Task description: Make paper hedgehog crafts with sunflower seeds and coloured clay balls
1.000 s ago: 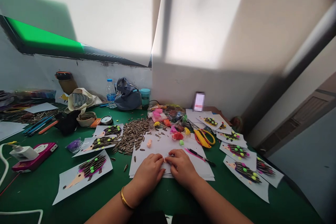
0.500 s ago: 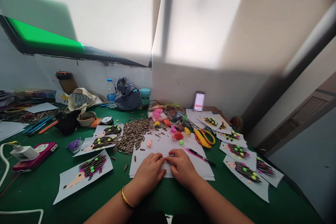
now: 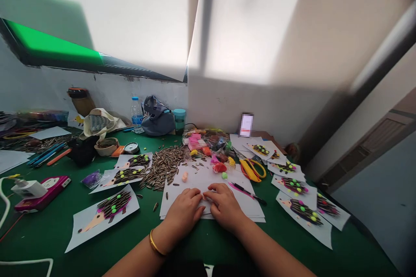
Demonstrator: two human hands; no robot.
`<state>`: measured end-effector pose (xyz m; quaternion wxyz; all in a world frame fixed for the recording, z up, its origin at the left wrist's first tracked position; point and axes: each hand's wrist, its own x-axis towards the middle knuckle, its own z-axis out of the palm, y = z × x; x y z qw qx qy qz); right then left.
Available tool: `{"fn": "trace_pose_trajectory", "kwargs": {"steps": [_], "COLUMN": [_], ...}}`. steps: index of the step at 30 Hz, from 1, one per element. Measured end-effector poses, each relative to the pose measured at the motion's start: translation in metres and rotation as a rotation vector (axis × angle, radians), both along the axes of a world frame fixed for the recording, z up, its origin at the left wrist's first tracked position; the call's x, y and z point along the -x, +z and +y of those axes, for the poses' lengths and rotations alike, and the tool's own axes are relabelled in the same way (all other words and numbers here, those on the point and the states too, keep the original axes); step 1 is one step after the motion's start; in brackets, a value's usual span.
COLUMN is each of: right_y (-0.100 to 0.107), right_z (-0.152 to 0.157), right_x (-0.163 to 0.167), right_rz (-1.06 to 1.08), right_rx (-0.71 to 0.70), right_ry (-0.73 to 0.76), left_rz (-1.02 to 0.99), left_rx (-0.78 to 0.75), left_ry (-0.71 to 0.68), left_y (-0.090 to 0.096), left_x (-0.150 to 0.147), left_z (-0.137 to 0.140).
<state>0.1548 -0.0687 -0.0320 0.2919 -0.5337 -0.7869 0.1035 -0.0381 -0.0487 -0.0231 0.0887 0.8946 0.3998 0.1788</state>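
My left hand (image 3: 186, 208) and my right hand (image 3: 225, 208) rest on a stack of white paper (image 3: 238, 214), fingers curled and tips almost meeting. Between the fingertips shows a small peach bit of modelling clay (image 3: 204, 197), mostly hidden by the fingers. A peach clay lump (image 3: 185, 176) lies on the sheet beyond my left hand. Past my right hand sit a green clay ball (image 3: 224, 175), a red clay lump (image 3: 219, 168) and a black pen (image 3: 248, 193) lying over a pink strip.
Striped sunflower seeds (image 3: 165, 162) are heaped behind the paper at left. Yellow scissors (image 3: 252, 169) lie at right. Hedgehog pictures (image 3: 105, 210) made with seeds flank the paper. Bagged coloured clay (image 3: 208, 138), a phone (image 3: 246, 124) and a water bottle (image 3: 137, 114) stand behind.
Both hands stay in nearly the same place. The fingertips have parted slightly, so a little more of the peach clay shows between them.
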Motion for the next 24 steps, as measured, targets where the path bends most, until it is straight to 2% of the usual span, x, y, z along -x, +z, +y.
{"fn": "trace_pose_trajectory", "kwargs": {"steps": [24], "right_y": [0.0018], "right_z": [0.0005], "right_x": [0.0013], "right_rz": [0.018], "right_rx": [0.044], "right_ry": [-0.026], "left_rz": [0.008], "left_rx": [-0.017], "left_ry": [-0.006], "left_y": [-0.0011], "left_x": [-0.0010], "left_z": [-0.0009]}}
